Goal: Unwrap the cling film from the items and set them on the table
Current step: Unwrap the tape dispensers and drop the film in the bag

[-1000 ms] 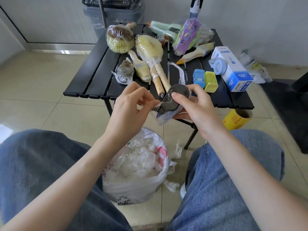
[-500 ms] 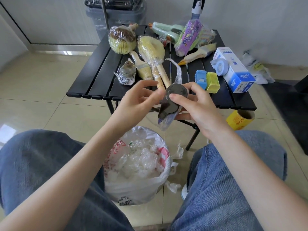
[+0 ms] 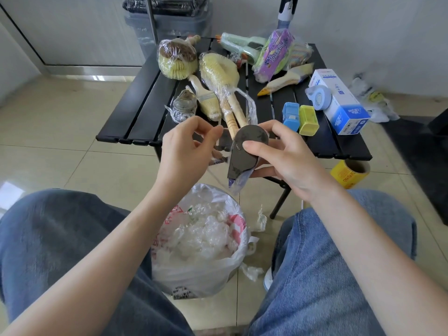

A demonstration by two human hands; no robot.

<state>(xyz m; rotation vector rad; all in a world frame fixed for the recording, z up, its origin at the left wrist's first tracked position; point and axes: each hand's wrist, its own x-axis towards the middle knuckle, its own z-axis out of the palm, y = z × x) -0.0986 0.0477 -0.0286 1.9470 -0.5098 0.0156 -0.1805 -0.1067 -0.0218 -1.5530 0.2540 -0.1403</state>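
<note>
A dark grey, teardrop-shaped item is held in the air in front of the near edge of the black slatted table, above the person's knees. It is gripped by the right hand: the thumb is pressed on its upper face and the other fingers are curled behind it, closed firmly on it. Loose cling film is seen hanging from its lower, pointed end. The left hand is positioned just beside the item, with thumb and forefinger pinched narrowly together on a thin strand of film that is stretched toward the item.

Below the hands, between the knees, a white plastic bag filled with crumpled film is placed on the tiled floor, and scraps of film are scattered near it. On the table behind the hands, still-wrapped items are laid: a round brush, a long-handled brush, a paint brush and a small jar. To the right, a blue block and a yellow block are set side by side, bare, near a blue-and-white box. A yellow roll is lying on the floor beside the table.
</note>
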